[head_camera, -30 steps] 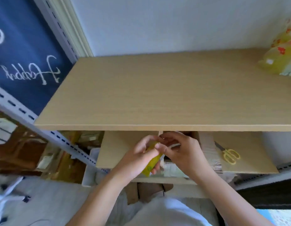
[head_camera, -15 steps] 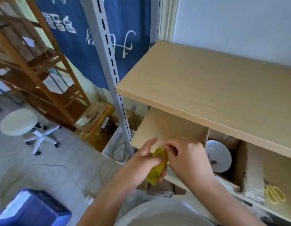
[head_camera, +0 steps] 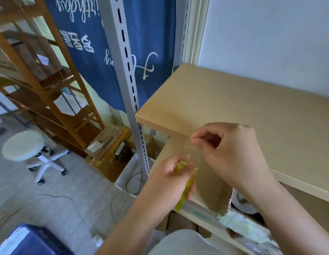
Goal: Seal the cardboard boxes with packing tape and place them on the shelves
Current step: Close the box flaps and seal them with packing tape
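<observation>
At the far left a round white stool [head_camera: 23, 145] on castors is standing on the pale floor, with a wooden ladder shelf [head_camera: 49, 92] leaning behind it. A blue bin [head_camera: 31, 240] is showing at the bottom left corner. Further right, a dark blue banner [head_camera: 97, 52] with white writing is hanging behind a grey slotted metal post [head_camera: 129, 85]. At the foot of that post a yellow-brown cardboard box [head_camera: 108, 153] is sitting on the floor, just beside a white tub [head_camera: 130, 179] with cables in it.

Near the middle, the left hand [head_camera: 169, 183] is gripping a roll of packing tape [head_camera: 185, 186] with a yellow-green core, fingers curled round it, held edge-on in front of the lower shelf. A clear strip of tape [head_camera: 192, 153] is stretching up from the roll to the right hand [head_camera: 231, 155], which is pinching the strip's free end between thumb and fingertips, the other fingers curled in. The strip is blurred and hard to trace.

Behind the hands a tan wooden shelf board [head_camera: 243, 107] is running to the right against a white wall. Below it a flattened cardboard piece [head_camera: 211, 188] is standing on the lower shelf, and a white round object [head_camera: 243, 203], partly hidden by the right wrist, is lying just to its right.
</observation>
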Tool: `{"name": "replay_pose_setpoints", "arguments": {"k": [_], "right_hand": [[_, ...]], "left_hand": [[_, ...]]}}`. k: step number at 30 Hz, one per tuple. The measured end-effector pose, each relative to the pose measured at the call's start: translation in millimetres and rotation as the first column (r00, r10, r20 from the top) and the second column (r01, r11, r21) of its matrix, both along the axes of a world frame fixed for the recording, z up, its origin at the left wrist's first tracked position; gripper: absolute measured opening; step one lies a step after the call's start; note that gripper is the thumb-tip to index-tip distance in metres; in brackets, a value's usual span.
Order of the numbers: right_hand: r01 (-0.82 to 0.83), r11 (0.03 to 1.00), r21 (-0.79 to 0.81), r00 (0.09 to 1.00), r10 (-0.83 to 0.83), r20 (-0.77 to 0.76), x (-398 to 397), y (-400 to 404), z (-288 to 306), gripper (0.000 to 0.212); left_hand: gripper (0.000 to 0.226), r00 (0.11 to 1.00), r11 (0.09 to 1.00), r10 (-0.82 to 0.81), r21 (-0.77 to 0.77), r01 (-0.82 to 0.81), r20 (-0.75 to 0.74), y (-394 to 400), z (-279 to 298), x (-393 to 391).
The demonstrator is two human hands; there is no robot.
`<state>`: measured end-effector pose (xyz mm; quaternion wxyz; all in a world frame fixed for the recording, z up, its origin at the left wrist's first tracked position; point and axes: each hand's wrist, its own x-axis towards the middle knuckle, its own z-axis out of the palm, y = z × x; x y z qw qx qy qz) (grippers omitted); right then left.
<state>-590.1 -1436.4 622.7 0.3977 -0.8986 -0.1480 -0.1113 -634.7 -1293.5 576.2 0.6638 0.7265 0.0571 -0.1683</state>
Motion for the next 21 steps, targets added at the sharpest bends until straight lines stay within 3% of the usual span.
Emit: {"name": "replay_pose_setpoints", "arguments": {"k": [4, 6, 8, 10, 15, 17, 19, 21], "right_hand": [[-0.002, 1.000, 0.001, 0.995, 0.002, -0.102, 28.2, -1.6, 3.6, 0.015], [-0.002, 1.000, -0.010, 0.995, 0.001, -0.100, 35.2, -0.7, -1.9, 0.014], [-0.001, 0.999, -0.032, 0.996, -0.002, -0.085, 36.4, 2.0, -6.6, 0.012], [0.008, 0.997, -0.070, 1.000, -0.010, -0.022, 37.6, 2.0, -10.6, 0.007], [0.030, 0.984, -0.174, 0.977, 0.007, 0.211, 33.5, 5.0, -22.3, 0.009], [0.043, 0.983, -0.178, 0.974, -0.001, 0.226, 29.8, 8.7, -23.7, 0.032], [0.038, 0.979, -0.203, 0.995, -0.018, 0.100, 30.5, 10.3, -21.4, 0.087], [0.041, 0.965, -0.260, 0.999, -0.046, -0.012, 30.1, 10.7, -17.2, 0.110]], "left_hand": [[0.004, 0.999, 0.999, 0.045, -0.010, -0.045, 0.005, 1.8, 4.2, 9.6], [0.015, 0.997, 0.996, 0.075, -0.035, -0.076, -0.019, 0.9, -1.8, 17.5], [0.041, 0.996, 0.997, 0.079, -0.010, -0.079, -0.037, -1.6, -7.1, 22.7], [0.051, 0.996, 0.997, 0.083, -0.006, -0.083, -0.040, -2.7, -11.2, 29.6], [0.030, 1.000, 0.999, -0.004, 0.052, 0.002, 0.028, 0.3, -18.5, 40.2], [0.027, 0.999, 0.999, -0.009, 0.050, 0.007, 0.042, 1.6, -19.9, 42.0], [0.024, 0.999, 0.999, -0.013, 0.040, 0.011, 0.046, 2.2, -21.8, 43.6], [0.022, 0.998, 0.999, -0.017, 0.031, 0.015, 0.059, 2.1, -23.6, 44.1]]}}
